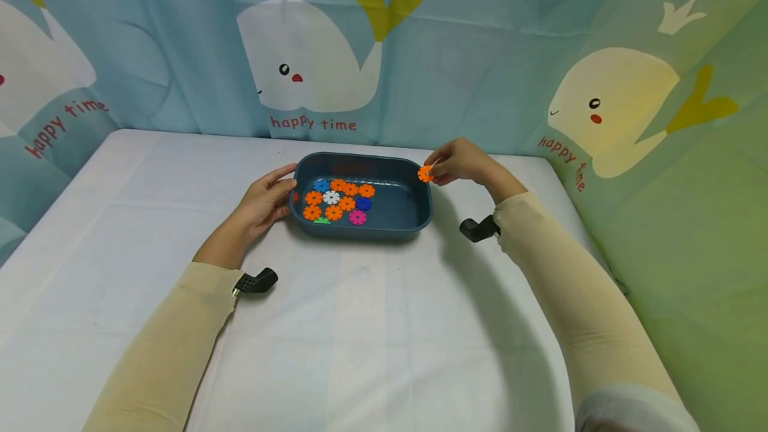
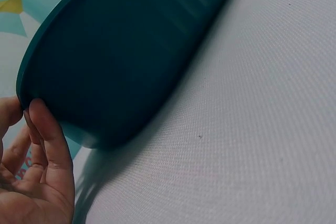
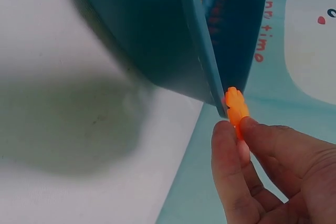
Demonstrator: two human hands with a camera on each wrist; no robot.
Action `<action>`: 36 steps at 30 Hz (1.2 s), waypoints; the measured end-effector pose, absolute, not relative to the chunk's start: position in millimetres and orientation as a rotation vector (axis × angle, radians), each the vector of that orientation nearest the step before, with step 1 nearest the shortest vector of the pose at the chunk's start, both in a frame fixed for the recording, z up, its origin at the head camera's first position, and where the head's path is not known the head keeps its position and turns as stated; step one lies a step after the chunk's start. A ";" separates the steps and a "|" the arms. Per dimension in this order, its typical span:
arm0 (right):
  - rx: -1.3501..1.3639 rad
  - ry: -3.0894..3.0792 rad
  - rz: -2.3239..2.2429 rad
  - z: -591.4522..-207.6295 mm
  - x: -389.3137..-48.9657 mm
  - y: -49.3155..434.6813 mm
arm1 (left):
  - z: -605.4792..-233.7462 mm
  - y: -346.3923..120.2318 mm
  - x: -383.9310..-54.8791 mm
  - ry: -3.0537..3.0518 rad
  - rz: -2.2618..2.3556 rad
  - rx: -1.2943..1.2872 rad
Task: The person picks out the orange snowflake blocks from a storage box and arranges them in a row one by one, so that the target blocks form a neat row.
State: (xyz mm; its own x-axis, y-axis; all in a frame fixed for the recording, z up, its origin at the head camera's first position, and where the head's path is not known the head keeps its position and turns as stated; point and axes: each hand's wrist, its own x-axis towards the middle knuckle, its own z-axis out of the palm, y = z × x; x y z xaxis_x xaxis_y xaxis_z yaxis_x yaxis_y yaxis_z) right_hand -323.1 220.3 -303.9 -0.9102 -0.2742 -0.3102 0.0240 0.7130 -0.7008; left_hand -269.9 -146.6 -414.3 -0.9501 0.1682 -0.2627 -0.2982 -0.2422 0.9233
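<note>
A dark blue-green plastic tub (image 1: 360, 235) stands on the table with several snowflake building pieces inside. Most are orange (image 1: 367, 191); others are blue (image 1: 363, 204), white (image 1: 331, 197), pink (image 1: 357, 217) and green (image 1: 322, 220). At the tub's left end, my left hand (image 1: 262, 201) holds the rim, its fingertips against the edge and outer wall in the left wrist view. My right hand (image 1: 461, 161) pinches one orange snowflake piece (image 3: 237, 106) between thumb and fingertips, right at the tub's right-hand rim.
White cloth covers the table (image 1: 336, 339). Behind it hangs a blue curtain (image 1: 480, 72) printed with whales, turning green at the right. Black wrist devices (image 1: 257, 281) stick out from both sleeves.
</note>
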 end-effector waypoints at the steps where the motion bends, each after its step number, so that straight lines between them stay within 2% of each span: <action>1: -0.194 2.529 -1.042 -304.4 -323.8 221.1 | -414.2 -146.6 -269.8 1.718 2.261 -0.155; 36: -0.142 2.459 -1.161 -307.8 -329.4 239.0 | -415.9 -146.9 -271.0 1.715 2.264 -0.163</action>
State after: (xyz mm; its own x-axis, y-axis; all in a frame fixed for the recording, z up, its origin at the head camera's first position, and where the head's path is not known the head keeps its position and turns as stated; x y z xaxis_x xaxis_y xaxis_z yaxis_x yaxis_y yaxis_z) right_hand -329.4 239.0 -307.8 -0.9085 -0.2633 -0.3245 0.0831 0.6472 -0.7578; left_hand -271.0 -146.9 -415.9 -0.9499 0.1647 -0.2655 -0.3001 -0.2452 0.9218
